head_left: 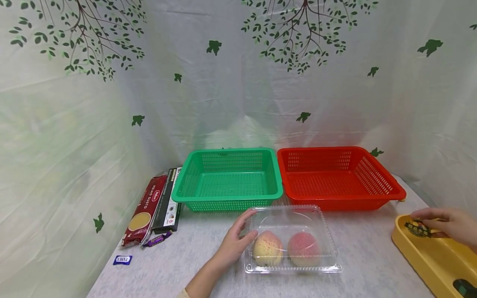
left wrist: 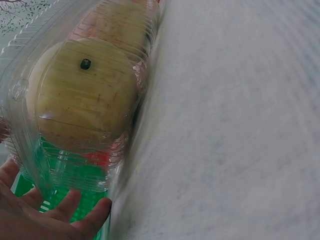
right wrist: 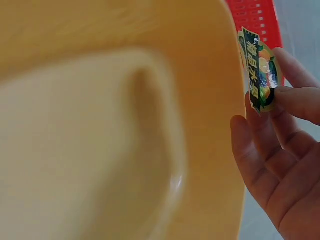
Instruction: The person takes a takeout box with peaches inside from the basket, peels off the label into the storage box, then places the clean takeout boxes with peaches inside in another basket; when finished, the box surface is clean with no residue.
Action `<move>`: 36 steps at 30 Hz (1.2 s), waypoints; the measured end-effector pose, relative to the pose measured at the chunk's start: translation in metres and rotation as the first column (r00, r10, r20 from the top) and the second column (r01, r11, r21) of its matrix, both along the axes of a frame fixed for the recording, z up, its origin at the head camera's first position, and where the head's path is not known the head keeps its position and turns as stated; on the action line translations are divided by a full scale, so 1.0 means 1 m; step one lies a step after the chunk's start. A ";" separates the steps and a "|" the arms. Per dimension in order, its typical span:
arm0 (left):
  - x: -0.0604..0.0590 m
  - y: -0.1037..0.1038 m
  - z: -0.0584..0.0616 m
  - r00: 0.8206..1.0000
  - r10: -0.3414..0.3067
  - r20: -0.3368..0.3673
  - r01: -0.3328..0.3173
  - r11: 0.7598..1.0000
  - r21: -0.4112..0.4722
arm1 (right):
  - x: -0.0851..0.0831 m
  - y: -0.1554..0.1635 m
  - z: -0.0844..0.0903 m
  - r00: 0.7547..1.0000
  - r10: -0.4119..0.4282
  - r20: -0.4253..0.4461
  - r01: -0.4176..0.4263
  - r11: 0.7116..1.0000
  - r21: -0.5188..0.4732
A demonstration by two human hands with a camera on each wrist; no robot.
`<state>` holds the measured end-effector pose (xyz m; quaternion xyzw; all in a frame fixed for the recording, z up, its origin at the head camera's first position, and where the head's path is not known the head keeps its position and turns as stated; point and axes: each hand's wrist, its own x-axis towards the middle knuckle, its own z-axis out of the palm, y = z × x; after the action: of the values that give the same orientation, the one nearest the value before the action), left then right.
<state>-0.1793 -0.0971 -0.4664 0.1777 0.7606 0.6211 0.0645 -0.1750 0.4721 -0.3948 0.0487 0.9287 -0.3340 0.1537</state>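
Note:
A clear plastic clamshell box (head_left: 290,221) with two peaches (head_left: 267,248) inside lies lid closed on the table. My left hand (head_left: 234,240) rests against the box's left side, its fingers spread along the edge in the left wrist view. At the far right, my right hand (head_left: 451,225) pinches an oval fruit sticker (right wrist: 262,75) between thumb and fingers. The sticker has a dark green band with yellow writing and a picture of fruit. It is held over the far end of a yellow tray (head_left: 406,250).
A green basket (head_left: 227,198) and a red basket (head_left: 335,203) stand side by side behind the box. To the left lie a red packet (head_left: 149,207), a black box (head_left: 164,211), a purple-wrapped sweet (head_left: 157,239) and a small blue packet (head_left: 122,260). A dark object (head_left: 466,287) sits in the tray.

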 end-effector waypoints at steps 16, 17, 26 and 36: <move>-0.001 0.001 -0.001 1.000 -0.008 0.002 0.008 1.000 0.003 | 0.005 0.010 -0.029 0.999 0.034 0.037 -0.037 0.996 0.082; 0.000 0.001 -0.001 1.000 -0.007 0.006 0.007 1.000 0.001 | 0.006 0.010 -0.030 0.998 0.043 0.039 -0.045 0.997 0.068; 0.000 0.002 0.000 1.000 -0.001 0.016 0.001 1.000 -0.003 | 0.009 0.010 -0.036 0.996 0.076 0.054 -0.077 0.997 0.016; 0.000 0.003 -0.001 1.000 -0.002 0.026 0.002 1.000 0.003 | 0.010 0.012 -0.039 0.995 0.067 0.070 -0.068 0.998 0.016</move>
<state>-0.1798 -0.0941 -0.4669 0.1702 0.7587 0.6244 0.0748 -0.1653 0.4843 -0.4337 0.0302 0.9270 -0.3181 0.1966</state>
